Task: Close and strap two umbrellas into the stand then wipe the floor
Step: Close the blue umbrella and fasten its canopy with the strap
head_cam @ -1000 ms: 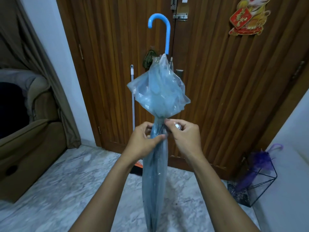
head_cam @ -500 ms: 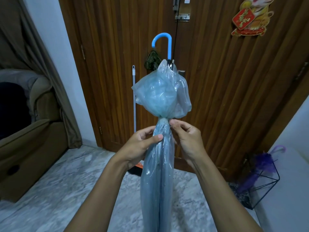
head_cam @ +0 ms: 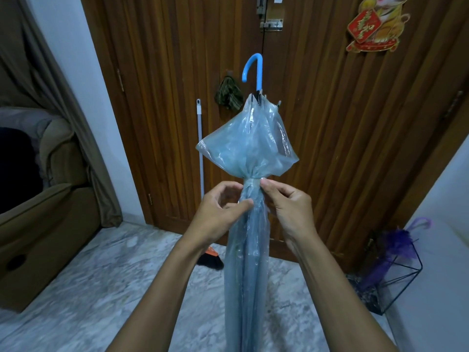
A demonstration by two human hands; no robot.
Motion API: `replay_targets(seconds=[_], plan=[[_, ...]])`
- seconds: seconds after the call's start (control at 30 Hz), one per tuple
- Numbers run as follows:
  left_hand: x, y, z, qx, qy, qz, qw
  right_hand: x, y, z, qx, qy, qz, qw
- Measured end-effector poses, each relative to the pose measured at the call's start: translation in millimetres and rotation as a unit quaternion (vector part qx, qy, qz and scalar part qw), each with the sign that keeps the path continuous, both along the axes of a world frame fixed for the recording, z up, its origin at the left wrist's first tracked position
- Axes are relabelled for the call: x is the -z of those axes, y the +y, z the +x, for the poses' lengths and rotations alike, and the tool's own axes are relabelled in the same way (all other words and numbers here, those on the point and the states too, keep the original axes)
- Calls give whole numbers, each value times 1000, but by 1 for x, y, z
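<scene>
While the blue umbrella (head_cam: 250,262) is held upright in front of the wooden door (head_cam: 330,123), hooked handle up, it's gripped just under the bunched canopy by the left hand (head_cam: 220,209), thumb pressed to the folds. The strap (head_cam: 251,182) wrapped round it is pinched by the fingers of the right hand (head_cam: 289,207). Off to the right, the purple umbrella (head_cam: 398,240) is parked in the wire stand (head_cam: 365,293) on the marble floor (head_cam: 101,288).

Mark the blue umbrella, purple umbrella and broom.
blue umbrella (head_cam: 247,153), head view, puffed part of the canopy.
purple umbrella (head_cam: 398,241), head view, ruffled canopy.
broom (head_cam: 199,123), head view, white pole.
</scene>
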State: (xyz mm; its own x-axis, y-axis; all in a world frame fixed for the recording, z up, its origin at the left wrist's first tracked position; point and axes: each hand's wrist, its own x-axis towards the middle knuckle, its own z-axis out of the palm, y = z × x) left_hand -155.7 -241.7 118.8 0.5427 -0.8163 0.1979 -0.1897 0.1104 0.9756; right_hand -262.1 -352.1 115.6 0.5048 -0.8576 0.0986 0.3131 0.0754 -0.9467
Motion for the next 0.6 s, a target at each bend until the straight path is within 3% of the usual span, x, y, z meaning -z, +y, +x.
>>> replay_targets(seconds=[0.2,0.6], plan=[[-2,-3,1,5,26,6,1000,5,-6,-4,-66,-10,2,998],[1,-11,3,33,41,-14,999,-5,-8,-4,-103,-27,120,987]])
